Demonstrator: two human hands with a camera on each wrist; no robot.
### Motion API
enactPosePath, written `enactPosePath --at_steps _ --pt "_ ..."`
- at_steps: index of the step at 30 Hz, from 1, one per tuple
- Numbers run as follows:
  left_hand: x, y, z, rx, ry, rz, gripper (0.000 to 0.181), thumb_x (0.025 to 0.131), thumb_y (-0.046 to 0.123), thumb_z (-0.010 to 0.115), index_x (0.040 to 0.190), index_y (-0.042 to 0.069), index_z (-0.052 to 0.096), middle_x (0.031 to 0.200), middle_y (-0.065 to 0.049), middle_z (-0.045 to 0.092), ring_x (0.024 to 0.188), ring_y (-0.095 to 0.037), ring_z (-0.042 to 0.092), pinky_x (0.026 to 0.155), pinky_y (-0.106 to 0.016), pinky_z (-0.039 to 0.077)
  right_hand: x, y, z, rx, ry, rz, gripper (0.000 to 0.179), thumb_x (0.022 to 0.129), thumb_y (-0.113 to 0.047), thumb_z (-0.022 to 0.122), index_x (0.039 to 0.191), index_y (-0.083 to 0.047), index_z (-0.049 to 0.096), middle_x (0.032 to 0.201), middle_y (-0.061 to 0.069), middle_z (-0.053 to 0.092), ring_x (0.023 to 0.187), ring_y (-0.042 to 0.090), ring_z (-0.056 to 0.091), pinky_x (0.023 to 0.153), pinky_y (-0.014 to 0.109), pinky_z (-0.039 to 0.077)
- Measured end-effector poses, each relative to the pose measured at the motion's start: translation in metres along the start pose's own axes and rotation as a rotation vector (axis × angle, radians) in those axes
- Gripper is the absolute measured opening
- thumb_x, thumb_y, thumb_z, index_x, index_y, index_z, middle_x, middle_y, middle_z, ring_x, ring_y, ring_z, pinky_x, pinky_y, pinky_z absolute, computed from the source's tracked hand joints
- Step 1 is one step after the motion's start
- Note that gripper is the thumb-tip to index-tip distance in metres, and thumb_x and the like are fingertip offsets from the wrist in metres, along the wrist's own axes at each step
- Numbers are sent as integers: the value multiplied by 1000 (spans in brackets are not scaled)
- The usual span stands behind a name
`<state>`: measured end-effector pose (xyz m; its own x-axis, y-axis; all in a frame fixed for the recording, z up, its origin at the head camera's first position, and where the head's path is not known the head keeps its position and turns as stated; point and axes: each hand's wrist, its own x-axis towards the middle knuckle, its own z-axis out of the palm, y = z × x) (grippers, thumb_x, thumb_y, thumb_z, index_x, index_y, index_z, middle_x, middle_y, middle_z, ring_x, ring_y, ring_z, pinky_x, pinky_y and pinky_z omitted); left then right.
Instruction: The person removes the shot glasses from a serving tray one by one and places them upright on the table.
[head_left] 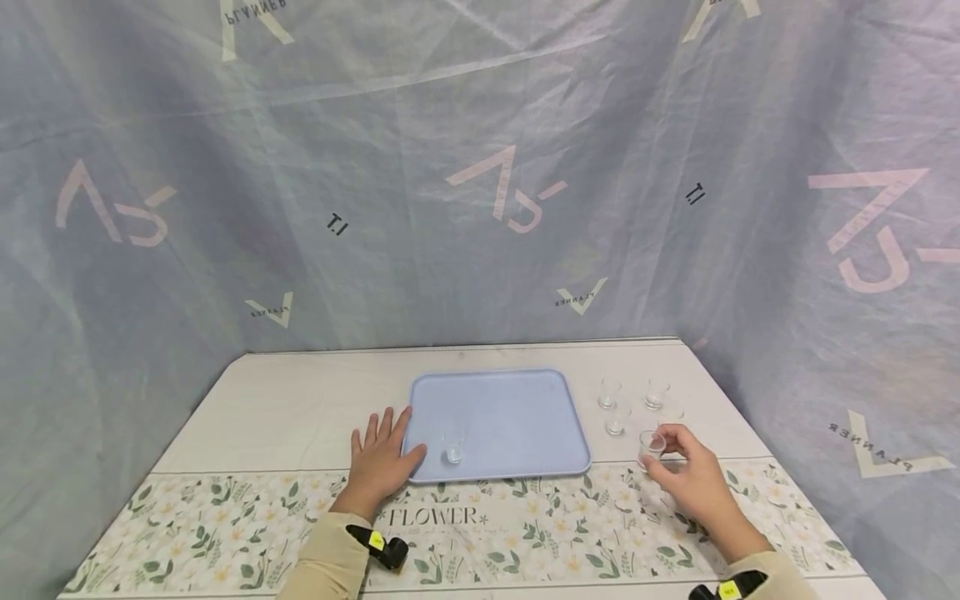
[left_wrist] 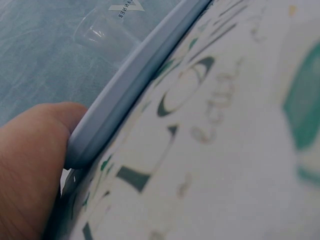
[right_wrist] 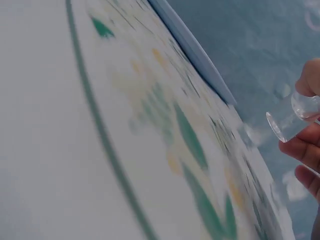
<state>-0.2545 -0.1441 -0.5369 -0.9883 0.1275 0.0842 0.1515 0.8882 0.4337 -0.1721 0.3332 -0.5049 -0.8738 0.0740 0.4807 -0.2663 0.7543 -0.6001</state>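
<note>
A light blue tray [head_left: 510, 425] lies on the table, with one small clear glass [head_left: 453, 450] standing near its front left corner. My left hand [head_left: 381, 460] rests with spread fingers at the tray's left edge; in the left wrist view the thumb [left_wrist: 45, 125] touches the rim. To the right of the tray, my right hand [head_left: 692, 471] pinches another small clear glass [head_left: 649, 446] between thumb and fingers. The right wrist view shows this held glass [right_wrist: 287, 120] tilted in that camera's picture, its lower part partly covered by fingers.
Several more clear glasses, among them a back left one [head_left: 609, 393], a back right one [head_left: 656, 394] and a nearer one [head_left: 617, 420], stand right of the tray. A floral cloth strip [head_left: 480, 533] runs along the table's front. Grey-blue fabric [head_left: 420, 250] hangs around the back and sides.
</note>
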Motion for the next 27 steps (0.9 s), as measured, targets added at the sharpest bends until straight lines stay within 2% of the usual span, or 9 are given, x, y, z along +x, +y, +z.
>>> enactPosePath --at_steps 9,12,15,17,20,23,27 --pt "-1 -2 2 -6 -1 -11 79 99 52 54 163 16 24 167 -21 14 153 -45 2 117 -68 -6 -2 22 -24 -58 24 180 37 87 -18 79 116 -8 58 107 8 66 90 -13 48 74 20 47" --pt "-2 -2 3 -4 -4 -13 79 99 51 54 163 16 24 167 -21 14 153 -45 2 117 -68 -6 -3 27 -28 -75 34 227 37 89 -21 78 116 -7 57 107 10 65 89 -9 50 71 15 46" --pt "-2 -2 3 1 -6 -15 79 99 52 53 163 16 24 167 -20 14 153 -45 2 117 -68 -6 -3 32 -30 -87 34 240 37 88 -20 78 114 -6 56 106 11 65 89 4 57 68 15 47" --pt "-3 -1 2 5 -10 -17 78 99 52 52 163 17 23 167 -20 14 154 -45 2 117 -67 -6 -4 34 -29 -98 15 247 36 88 -20 78 113 -6 56 105 12 65 91 15 62 70 21 50" --pt "-5 2 -1 5 -14 -14 78 99 53 50 163 16 23 167 -21 14 153 -45 2 117 -67 -6 -3 36 -28 -118 -40 265 36 89 -20 77 111 -6 54 104 12 65 93 28 65 76 37 53" --pt "-6 4 -5 0 -5 -9 78 98 53 50 163 16 24 167 -21 15 153 -45 4 118 -67 -6 -2 37 -28 -131 -90 279 36 89 -23 76 111 -5 52 103 13 65 94 32 66 80 50 52" --pt "-5 6 -7 -7 11 -6 77 98 50 52 162 15 27 166 -22 17 153 -45 5 118 -67 -5 -2 37 -29 -134 -111 293 37 90 -25 74 111 -5 51 103 13 64 94 32 65 79 51 51"
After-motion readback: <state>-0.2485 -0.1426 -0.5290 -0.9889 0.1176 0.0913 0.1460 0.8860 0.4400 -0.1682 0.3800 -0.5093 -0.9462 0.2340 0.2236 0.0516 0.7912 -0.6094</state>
